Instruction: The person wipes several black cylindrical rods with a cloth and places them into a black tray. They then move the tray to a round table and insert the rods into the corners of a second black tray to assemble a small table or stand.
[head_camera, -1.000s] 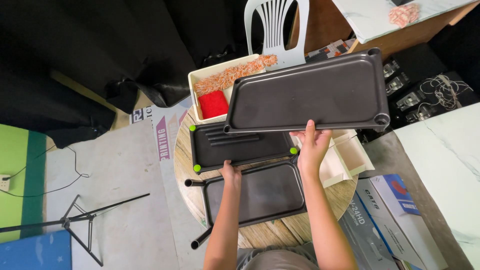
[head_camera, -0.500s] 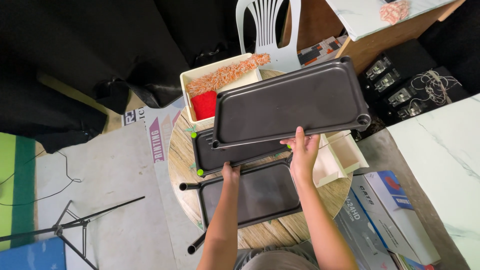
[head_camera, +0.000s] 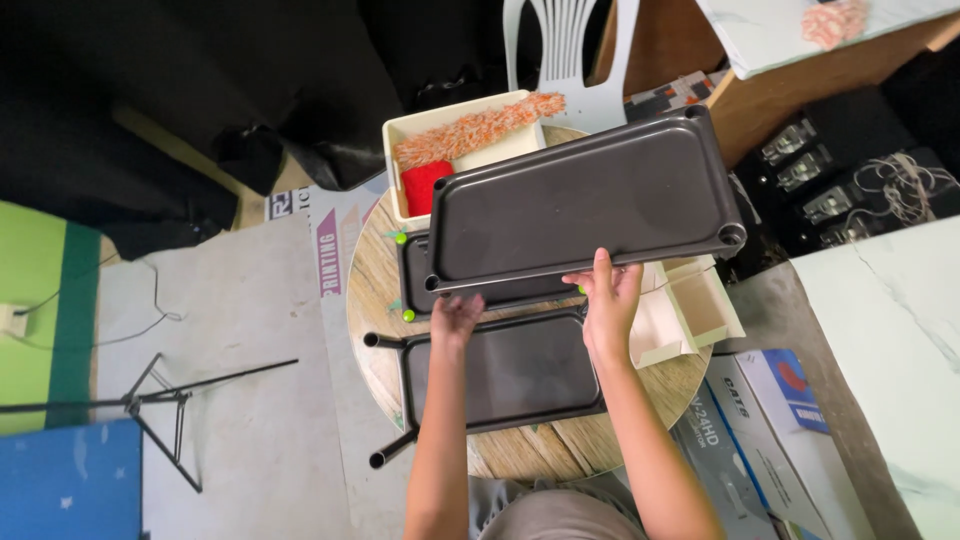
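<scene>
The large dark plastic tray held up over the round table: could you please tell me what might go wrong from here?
1. The large dark plastic tray is gripped only along its near edge by the left hand and right hand, so its far end could dip or slip.
2. That far end hangs over the cream box holding an orange-and-white duster and could knock it.
3. The round wooden table is crowded; setting down may jam.

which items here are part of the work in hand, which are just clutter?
In hand:
- large dark plastic tray, held up by right hand
- second dark tray with green plugs, left hand at its edge
- dark tray with tube legs on the round wooden table

Lying about:
- cream bin with orange duster and red block
- white plastic chair
- cardboard boxes
- black stand
</scene>
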